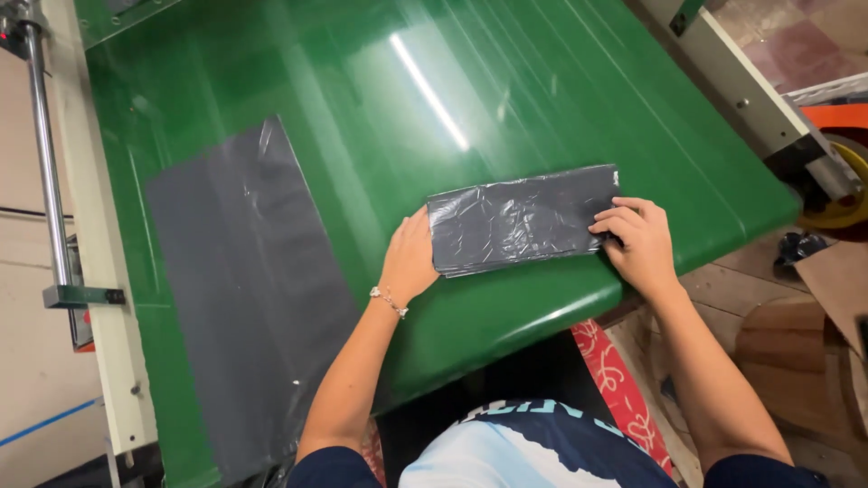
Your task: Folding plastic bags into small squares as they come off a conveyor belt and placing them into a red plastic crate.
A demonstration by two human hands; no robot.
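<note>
A folded stack of dark grey plastic bags lies on the green conveyor belt near its front edge. My left hand presses flat against the stack's left end, fingers together. At the stack's right end, my right hand rests with fingertips on the plastic. A second, unfolded dark grey plastic bag lies flat and long on the belt to the left, apart from both hands.
A cream metal frame rail with a steel rod borders the belt's left side. Another frame rail runs along the right. Beyond the right edge are a wooden floor, cardboard and a yellow-orange round object.
</note>
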